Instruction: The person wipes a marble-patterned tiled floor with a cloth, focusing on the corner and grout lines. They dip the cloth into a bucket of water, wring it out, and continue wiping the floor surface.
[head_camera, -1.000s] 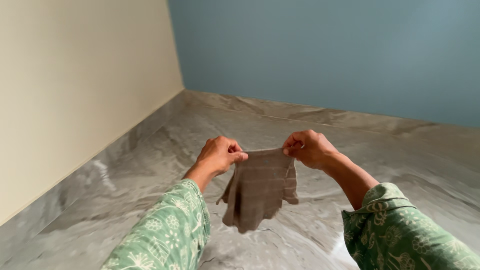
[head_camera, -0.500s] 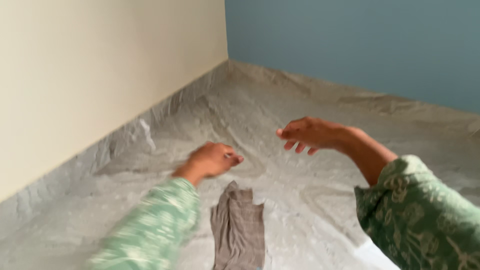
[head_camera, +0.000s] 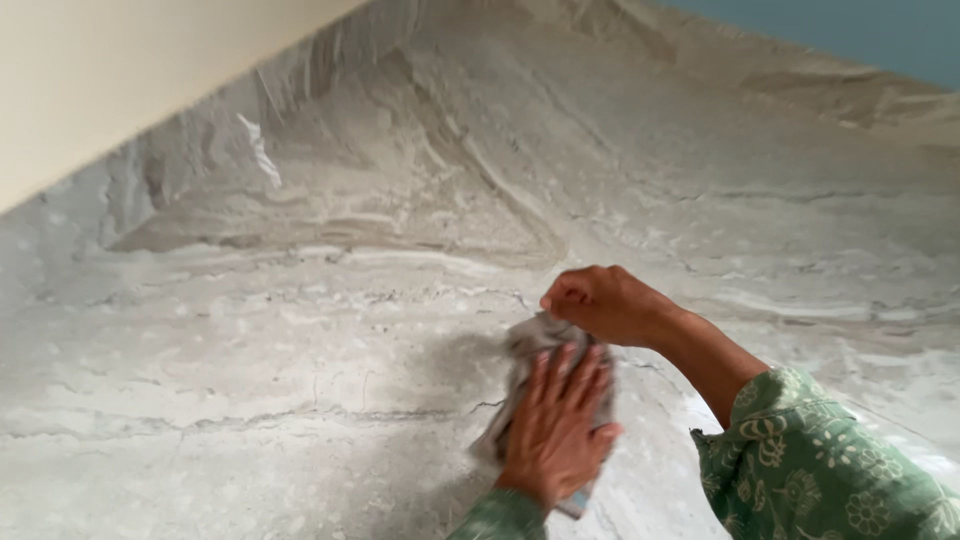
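Head view looks steeply down at a grey marbled floor (head_camera: 250, 380). Nearest, the left hand (head_camera: 556, 432) lies flat with fingers spread wide, palm pressing down on a small grey-brown cloth (head_camera: 527, 345), apparently to pin it against the floor. The cloth shows only at the edges of that hand: a bunched part above the fingertips and a strip along the left side. Just beyond, the right hand (head_camera: 603, 303) is curled narrow, its fingertips pinching the cloth's far end, seemingly pulling it taut against the pressing palm. Both sleeves are green with a pale floral print. Farther off, a cream wall (head_camera: 120, 80) meets the floor's marbled skirting, and a blue wall (head_camera: 880, 35) closes the corner.
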